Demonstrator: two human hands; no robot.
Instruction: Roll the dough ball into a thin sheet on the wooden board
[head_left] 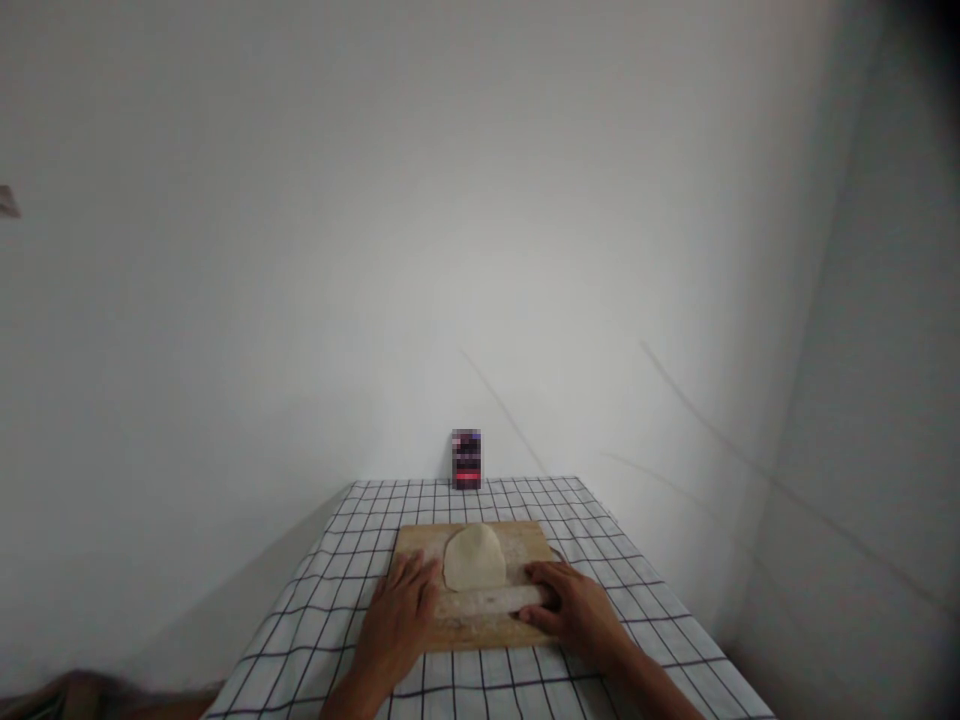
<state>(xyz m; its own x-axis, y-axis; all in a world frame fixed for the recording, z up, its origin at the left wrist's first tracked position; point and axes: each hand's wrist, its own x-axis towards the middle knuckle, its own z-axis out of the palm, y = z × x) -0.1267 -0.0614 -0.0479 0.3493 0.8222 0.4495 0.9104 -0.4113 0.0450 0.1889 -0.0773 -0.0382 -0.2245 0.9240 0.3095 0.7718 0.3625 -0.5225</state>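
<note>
A flattened piece of dough (475, 560) lies on a floured wooden board (472, 637). Just in front of it, a pale, floury rolling pin (487, 601) stretches from side to side across the board. My left hand (399, 610) lies over the pin's left end, fingers stretched forward onto the board; the hand hides that end. At the other end, my right hand (574, 608) closes around the pin, with the thumb on the near side and the fingers bent over the far side.
A checked cloth (525, 500) covers the table. At its far edge a dark, blurred-out upright object (466, 460) stands against the white wall (480, 250). Part of a brown object (82, 695) shows at lower left. A thin curved thing lies by the board's right edge.
</note>
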